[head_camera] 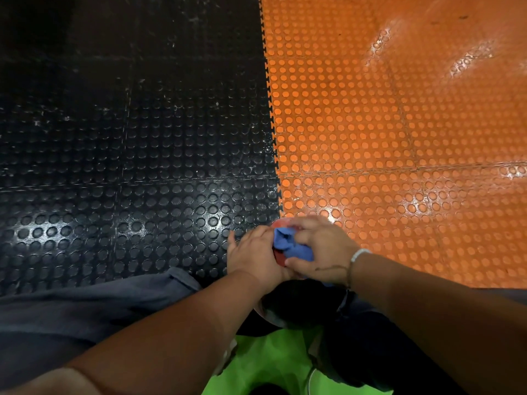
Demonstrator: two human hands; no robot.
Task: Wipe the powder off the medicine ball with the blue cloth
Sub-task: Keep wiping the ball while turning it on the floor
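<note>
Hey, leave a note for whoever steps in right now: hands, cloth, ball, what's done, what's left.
Left hand: flat against the medicine ball, steadying it.
Right hand: grips the blue cloth, pressing it on the ball's top.
Ball sits where the black mat meets the orange mat.
Wiping is under way. The hands hide most of the ball, so check all round for powder.

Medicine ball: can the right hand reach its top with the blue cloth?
Probably yes: the right hand holds the blue cloth against the medicine ball, and the left hand rests on its left side.
</note>
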